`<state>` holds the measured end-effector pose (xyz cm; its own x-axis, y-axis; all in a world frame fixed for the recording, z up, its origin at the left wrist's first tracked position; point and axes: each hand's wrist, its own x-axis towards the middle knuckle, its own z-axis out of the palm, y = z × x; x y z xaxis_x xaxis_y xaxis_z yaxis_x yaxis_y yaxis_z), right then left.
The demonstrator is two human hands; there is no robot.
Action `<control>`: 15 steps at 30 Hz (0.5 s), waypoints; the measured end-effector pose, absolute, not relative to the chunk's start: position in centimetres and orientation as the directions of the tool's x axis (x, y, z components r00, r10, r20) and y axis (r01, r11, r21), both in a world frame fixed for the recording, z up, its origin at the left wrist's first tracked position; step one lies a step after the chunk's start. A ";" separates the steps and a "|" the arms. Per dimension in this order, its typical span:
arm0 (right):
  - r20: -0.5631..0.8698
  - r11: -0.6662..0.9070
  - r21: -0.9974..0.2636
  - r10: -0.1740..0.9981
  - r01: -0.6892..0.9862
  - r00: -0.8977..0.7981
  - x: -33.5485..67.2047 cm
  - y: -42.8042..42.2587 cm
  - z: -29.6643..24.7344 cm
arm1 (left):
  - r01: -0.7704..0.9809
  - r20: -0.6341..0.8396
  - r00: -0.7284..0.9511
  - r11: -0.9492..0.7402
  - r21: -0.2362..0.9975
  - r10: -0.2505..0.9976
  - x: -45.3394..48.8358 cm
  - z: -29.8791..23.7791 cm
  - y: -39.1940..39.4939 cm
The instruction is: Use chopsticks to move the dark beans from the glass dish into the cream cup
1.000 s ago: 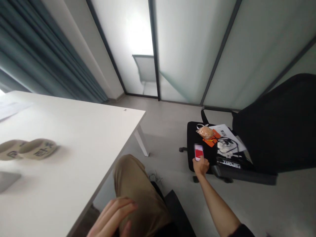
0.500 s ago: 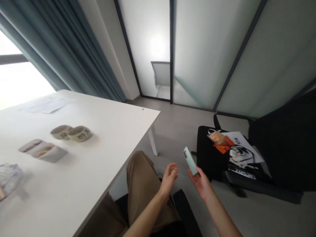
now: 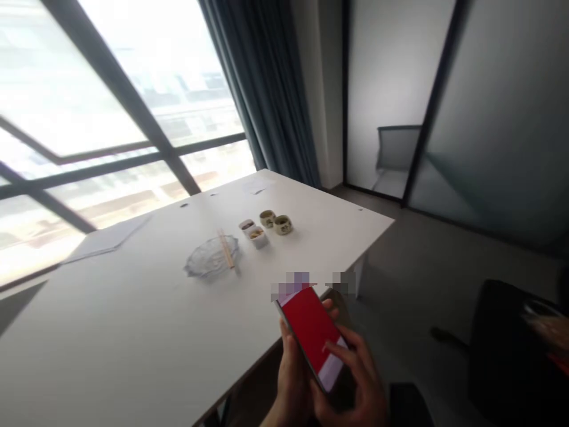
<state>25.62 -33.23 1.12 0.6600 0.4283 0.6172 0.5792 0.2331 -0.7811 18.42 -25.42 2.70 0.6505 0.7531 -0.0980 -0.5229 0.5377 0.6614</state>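
A smartphone [image 3: 309,329] with a mostly red screen is tilted up towards me at the table's near edge. My left hand [image 3: 293,373] is closed around it from the left and below, with fingertips showing past its right side. My right hand [image 3: 360,379] is at the phone's lower right. One finger of it touches or hovers just over the screen, and its thumb lies by the lower edge; I cannot tell how firmly it grips.
On the white table [image 3: 133,332] are a glass plate [image 3: 207,258], chopsticks [image 3: 226,249] on its rim, a white two-part food dish [image 3: 258,239], two patterned cups [image 3: 283,225] and papers [image 3: 104,237]. A black chair [image 3: 498,350] stands at the right.
The view has swung left towards the window. The phone has come from beside the chair to the table's near edge, now screen up, and my left hand has joined the right on it.
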 end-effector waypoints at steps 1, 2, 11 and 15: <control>0.651 0.254 -0.751 0.434 0.609 0.623 24.8 -32.7 1.7 | -0.547 -0.076 0.649 0.534 0.645 0.757 17.3 2.9 -25.2; 0.680 0.275 -0.724 0.441 0.633 0.586 24.1 -32.2 2.1 | -0.573 -0.047 0.643 0.521 0.632 0.764 16.3 3.0 -25.0; 0.783 0.449 -0.582 0.534 0.677 0.319 19.6 -30.5 3.0 | -0.775 0.162 0.493 0.346 0.529 0.855 10.4 2.6 -24.9; 0.789 0.505 -0.554 0.572 0.662 0.224 18.8 -30.3 2.4 | -0.844 0.209 0.375 0.239 0.480 0.903 9.3 2.7 -25.7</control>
